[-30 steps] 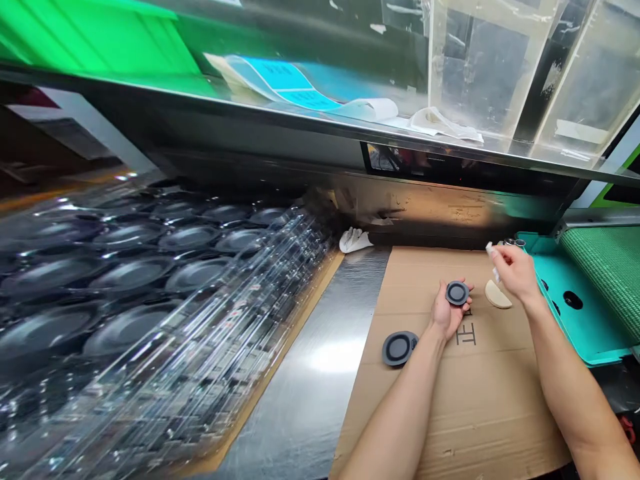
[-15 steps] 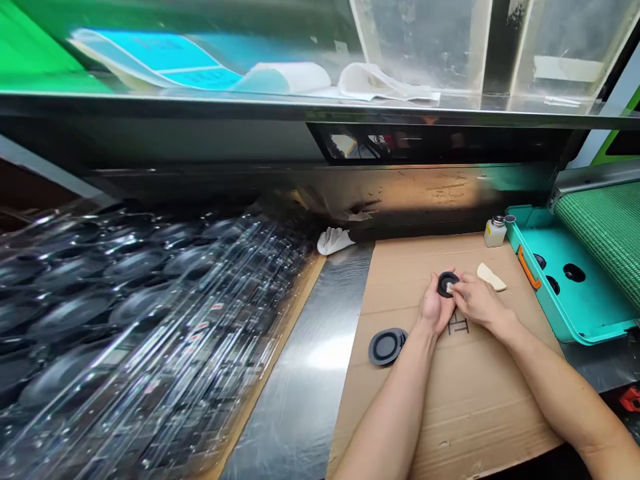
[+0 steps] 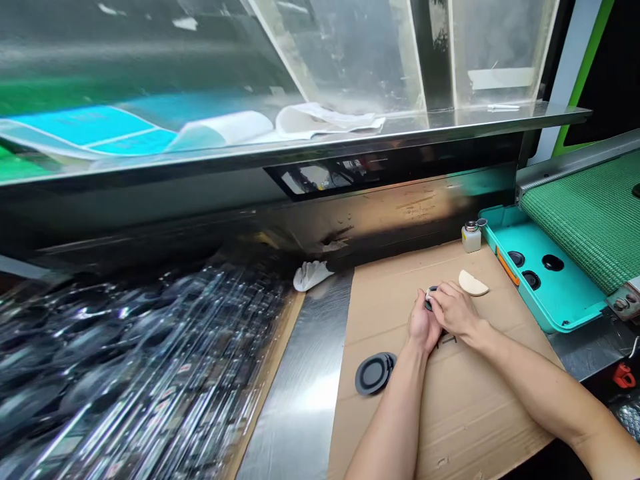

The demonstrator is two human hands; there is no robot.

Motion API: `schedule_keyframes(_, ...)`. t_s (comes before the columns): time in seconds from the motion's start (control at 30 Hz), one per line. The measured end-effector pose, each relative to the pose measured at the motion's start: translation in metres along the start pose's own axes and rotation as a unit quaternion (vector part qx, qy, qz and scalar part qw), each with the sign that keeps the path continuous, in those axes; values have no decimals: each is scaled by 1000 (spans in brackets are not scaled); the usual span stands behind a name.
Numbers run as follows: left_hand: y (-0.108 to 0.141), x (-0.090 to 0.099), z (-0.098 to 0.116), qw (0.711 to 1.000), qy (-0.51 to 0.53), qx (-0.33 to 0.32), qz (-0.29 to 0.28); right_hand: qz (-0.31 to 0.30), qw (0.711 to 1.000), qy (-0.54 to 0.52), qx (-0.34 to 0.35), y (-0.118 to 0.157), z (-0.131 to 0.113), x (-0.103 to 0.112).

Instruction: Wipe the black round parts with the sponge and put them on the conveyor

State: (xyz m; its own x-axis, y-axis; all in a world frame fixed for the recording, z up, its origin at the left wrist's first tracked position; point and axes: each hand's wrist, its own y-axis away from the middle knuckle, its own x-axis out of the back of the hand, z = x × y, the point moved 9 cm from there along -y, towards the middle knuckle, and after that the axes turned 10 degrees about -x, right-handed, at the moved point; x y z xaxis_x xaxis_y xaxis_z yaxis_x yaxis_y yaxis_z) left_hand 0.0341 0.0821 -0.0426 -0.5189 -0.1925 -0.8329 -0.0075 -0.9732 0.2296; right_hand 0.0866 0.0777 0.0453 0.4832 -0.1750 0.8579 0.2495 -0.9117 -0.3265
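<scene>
Moved in from well apart a second earlier, the right hand (image 3: 454, 308) pinches a white wad (image 3: 429, 297) at a dark disc (image 3: 429, 306); the left hand (image 3: 421, 325) cradles that disc above the cardboard (image 3: 465, 413); overlapping gray discs (image 3: 373, 375) lie at left; a cream half-round (image 3: 473, 284) rests just beyond.

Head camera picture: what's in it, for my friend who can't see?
A person's left hand holds a small dark disc while the right hand holds a white scrap to it, above a cardboard sheet. Nearby are grey discs, a cream half-round pad, a small bottle and a teal tray.
</scene>
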Motion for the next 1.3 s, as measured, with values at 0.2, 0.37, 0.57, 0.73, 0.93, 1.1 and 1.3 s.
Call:
schedule_keyframes(0.2, 0, 3, 2, 999, -37, -20, 0, 2, 996, 35, -86, -8, 14, -3)
schedule_keyframes(0.37, 1, 3, 3, 999, -38, -23, -1, -1, 994, 36, -99, 3, 22, 3)
schedule_keyframes(0.57, 4, -2, 4, 999, -42, -22, -27, 24, 993, 21, -109, -5, 28, 5)
schedule_keyframes(0.73, 5, -1, 1, 998, -49, -13, -30, 41, 992, -23, -120, -3, 24, 7)
schedule_keyframes(0.93, 4, 4, 5, 999, -42, -15, -19, -57, 989, -102, -86, 13, -7, -11)
schedule_keyframes(1.1, 2, 7, 7, 999, -29, -13, -8, -47, 993, -1, -108, 13, 12, -5)
schedule_keyframes(1.3, -1, 6, 3, 999, -33, -31, -23, -6, 997, -9, -71, 3, 18, 2)
